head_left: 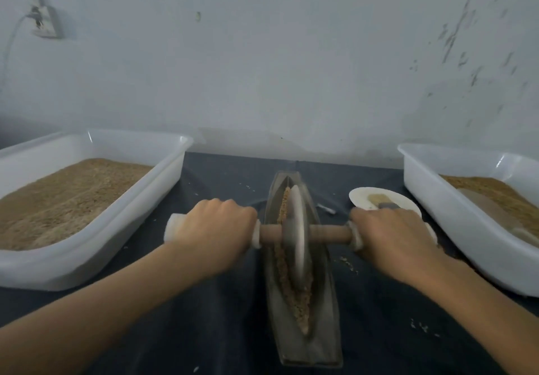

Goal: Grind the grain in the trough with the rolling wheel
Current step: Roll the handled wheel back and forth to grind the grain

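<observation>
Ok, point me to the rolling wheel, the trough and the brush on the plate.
rolling wheel [298, 234]: head view, on the disc's rim edge above the axle.
trough [323, 333]: head view, on its bare near right wall.
brush [376, 199]: head view, on its pale bristles, lying on the plate.

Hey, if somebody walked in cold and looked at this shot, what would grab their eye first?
Dead centre, a grey rolling wheel stands in a long boat-shaped trough with a strip of tan grain along it. The left hand and right hand each grip an end of the wooden axle. On both sides sit white tubs of brown grain, left and right.
</observation>
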The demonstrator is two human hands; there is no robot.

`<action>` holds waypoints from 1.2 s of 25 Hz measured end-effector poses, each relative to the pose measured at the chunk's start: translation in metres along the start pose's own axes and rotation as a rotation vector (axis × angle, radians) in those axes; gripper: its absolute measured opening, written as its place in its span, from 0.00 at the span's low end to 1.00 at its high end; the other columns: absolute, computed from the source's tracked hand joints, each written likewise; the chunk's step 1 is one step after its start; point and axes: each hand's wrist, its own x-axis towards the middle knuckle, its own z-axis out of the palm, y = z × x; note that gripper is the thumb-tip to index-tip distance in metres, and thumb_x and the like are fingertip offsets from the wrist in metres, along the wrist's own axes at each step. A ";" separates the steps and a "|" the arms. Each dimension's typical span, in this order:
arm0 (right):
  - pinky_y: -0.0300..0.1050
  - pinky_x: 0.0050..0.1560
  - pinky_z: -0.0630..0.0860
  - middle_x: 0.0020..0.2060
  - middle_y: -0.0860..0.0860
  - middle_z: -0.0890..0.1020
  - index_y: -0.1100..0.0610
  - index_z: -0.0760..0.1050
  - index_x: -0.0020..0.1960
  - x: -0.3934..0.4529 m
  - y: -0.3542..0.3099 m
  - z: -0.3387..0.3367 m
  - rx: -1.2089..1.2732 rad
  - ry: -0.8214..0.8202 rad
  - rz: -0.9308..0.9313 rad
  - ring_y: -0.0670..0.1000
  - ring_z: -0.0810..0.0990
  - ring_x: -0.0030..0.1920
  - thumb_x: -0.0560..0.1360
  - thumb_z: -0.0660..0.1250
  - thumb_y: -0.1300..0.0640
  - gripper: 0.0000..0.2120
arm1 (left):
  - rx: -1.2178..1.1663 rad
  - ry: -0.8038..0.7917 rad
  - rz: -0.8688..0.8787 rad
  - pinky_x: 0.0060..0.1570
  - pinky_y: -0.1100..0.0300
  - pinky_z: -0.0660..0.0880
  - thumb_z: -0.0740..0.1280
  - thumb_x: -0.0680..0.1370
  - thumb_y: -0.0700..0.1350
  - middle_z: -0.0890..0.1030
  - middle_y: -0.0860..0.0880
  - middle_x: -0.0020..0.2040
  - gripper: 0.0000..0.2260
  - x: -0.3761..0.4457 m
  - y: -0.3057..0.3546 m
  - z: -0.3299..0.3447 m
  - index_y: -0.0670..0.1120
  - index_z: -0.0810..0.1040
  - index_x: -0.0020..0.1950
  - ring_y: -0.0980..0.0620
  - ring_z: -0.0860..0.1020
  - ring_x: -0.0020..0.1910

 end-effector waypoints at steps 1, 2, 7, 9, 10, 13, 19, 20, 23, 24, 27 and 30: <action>0.45 0.29 0.58 0.31 0.46 0.70 0.48 0.60 0.40 0.020 -0.001 0.003 -0.006 0.010 0.051 0.52 0.75 0.34 0.70 0.67 0.47 0.15 | -0.034 -0.036 -0.083 0.27 0.58 0.58 0.69 0.69 0.50 0.72 0.53 0.32 0.16 0.020 -0.002 0.011 0.54 0.60 0.36 0.54 0.62 0.25; 0.45 0.31 0.60 0.34 0.47 0.73 0.49 0.60 0.42 0.041 -0.002 0.005 0.007 0.040 0.071 0.53 0.75 0.35 0.72 0.67 0.49 0.14 | -0.050 -0.050 -0.130 0.32 0.56 0.63 0.65 0.73 0.49 0.77 0.51 0.38 0.11 0.040 -0.004 0.018 0.53 0.63 0.39 0.50 0.70 0.30; 0.46 0.34 0.62 0.40 0.50 0.79 0.52 0.64 0.46 0.070 -0.005 -0.006 0.029 0.081 0.066 0.56 0.78 0.39 0.73 0.66 0.56 0.10 | -0.111 -0.048 -0.216 0.37 0.54 0.66 0.64 0.76 0.49 0.79 0.50 0.45 0.08 0.063 -0.005 0.024 0.51 0.64 0.45 0.46 0.75 0.39; 0.45 0.31 0.60 0.33 0.47 0.73 0.50 0.61 0.44 0.035 -0.007 -0.005 0.045 0.067 -0.004 0.52 0.74 0.33 0.71 0.69 0.55 0.15 | -0.152 -0.099 -0.161 0.38 0.55 0.69 0.65 0.75 0.50 0.78 0.52 0.43 0.09 0.035 -0.003 0.019 0.52 0.64 0.44 0.49 0.73 0.36; 0.45 0.29 0.59 0.31 0.46 0.70 0.49 0.61 0.43 0.012 -0.007 -0.003 0.050 0.075 -0.040 0.50 0.72 0.31 0.69 0.70 0.54 0.16 | -0.150 -0.107 -0.112 0.38 0.55 0.71 0.67 0.74 0.50 0.77 0.53 0.40 0.11 0.017 -0.001 0.013 0.54 0.63 0.44 0.50 0.74 0.36; 0.39 0.23 0.56 0.26 0.43 0.66 0.44 0.58 0.38 -0.034 -0.004 -0.005 0.134 0.038 -0.071 0.44 0.69 0.25 0.61 0.74 0.49 0.23 | -0.041 0.101 0.129 0.24 0.61 0.55 0.75 0.54 0.51 0.63 0.56 0.28 0.30 -0.022 0.005 -0.010 0.55 0.54 0.39 0.52 0.68 0.23; 0.41 0.30 0.61 0.33 0.44 0.72 0.46 0.60 0.43 0.026 -0.004 0.004 0.147 -0.010 0.058 0.45 0.69 0.31 0.73 0.67 0.49 0.13 | -0.044 -0.079 -0.060 0.37 0.54 0.66 0.67 0.74 0.49 0.78 0.52 0.42 0.11 0.045 -0.006 0.014 0.53 0.63 0.44 0.48 0.75 0.37; 0.42 0.31 0.61 0.35 0.45 0.74 0.48 0.63 0.45 0.046 -0.003 0.003 0.099 0.030 0.055 0.47 0.71 0.32 0.73 0.67 0.50 0.12 | -0.077 -0.106 -0.111 0.39 0.54 0.69 0.65 0.75 0.49 0.79 0.51 0.45 0.09 0.061 -0.012 0.022 0.52 0.65 0.45 0.47 0.75 0.39; 0.45 0.34 0.65 0.41 0.49 0.80 0.52 0.68 0.48 0.078 -0.004 -0.006 0.017 0.099 0.035 0.53 0.78 0.39 0.73 0.68 0.51 0.10 | -0.215 -0.148 -0.197 0.43 0.54 0.72 0.65 0.76 0.50 0.79 0.50 0.46 0.07 0.077 -0.017 0.029 0.52 0.67 0.47 0.49 0.74 0.40; 0.45 0.35 0.65 0.40 0.48 0.79 0.52 0.68 0.49 0.073 -0.004 -0.009 0.036 0.082 0.038 0.53 0.78 0.39 0.73 0.67 0.51 0.10 | -0.205 -0.147 -0.193 0.44 0.54 0.73 0.65 0.76 0.50 0.79 0.50 0.46 0.07 0.071 -0.015 0.026 0.52 0.67 0.47 0.49 0.75 0.41; 0.41 0.32 0.63 0.32 0.45 0.69 0.48 0.65 0.46 0.017 -0.007 -0.003 0.115 -0.009 -0.022 0.46 0.69 0.31 0.73 0.67 0.50 0.10 | -0.181 -0.136 -0.096 0.41 0.57 0.71 0.67 0.74 0.52 0.76 0.55 0.43 0.11 0.020 -0.003 0.007 0.55 0.64 0.47 0.53 0.75 0.39; 0.40 0.30 0.61 0.31 0.43 0.68 0.42 0.58 0.40 -0.028 -0.002 -0.005 0.167 -0.112 -0.079 0.43 0.70 0.32 0.70 0.63 0.44 0.13 | -0.155 0.070 0.081 0.28 0.62 0.58 0.77 0.56 0.54 0.67 0.56 0.30 0.25 -0.035 0.009 -0.019 0.56 0.62 0.40 0.56 0.66 0.25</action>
